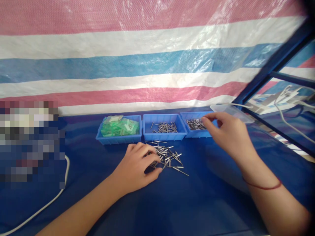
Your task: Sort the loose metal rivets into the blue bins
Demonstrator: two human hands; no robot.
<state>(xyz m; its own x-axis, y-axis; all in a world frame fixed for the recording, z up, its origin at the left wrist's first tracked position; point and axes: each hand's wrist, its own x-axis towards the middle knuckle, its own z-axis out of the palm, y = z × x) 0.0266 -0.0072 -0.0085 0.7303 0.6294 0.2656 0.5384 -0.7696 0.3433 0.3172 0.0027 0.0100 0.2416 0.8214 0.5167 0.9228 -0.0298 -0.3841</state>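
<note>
My left hand rests at the left side of a loose pile of blind rivets on the blue table. Its fingers are curled over the pile, with thumb and forefinger apart. Over the right blue bin, my right hand has thumb and forefinger pinched together; anything between the tips is too small to make out. Rivets lie inside that bin, partly covered by the hand. The middle blue bin also contains rivets.
In the left blue bin are green plastic packets. A clear plastic lid lies behind my right hand. A white cable crosses the table's left side. Blue metal framing stands at right, before a striped sheet.
</note>
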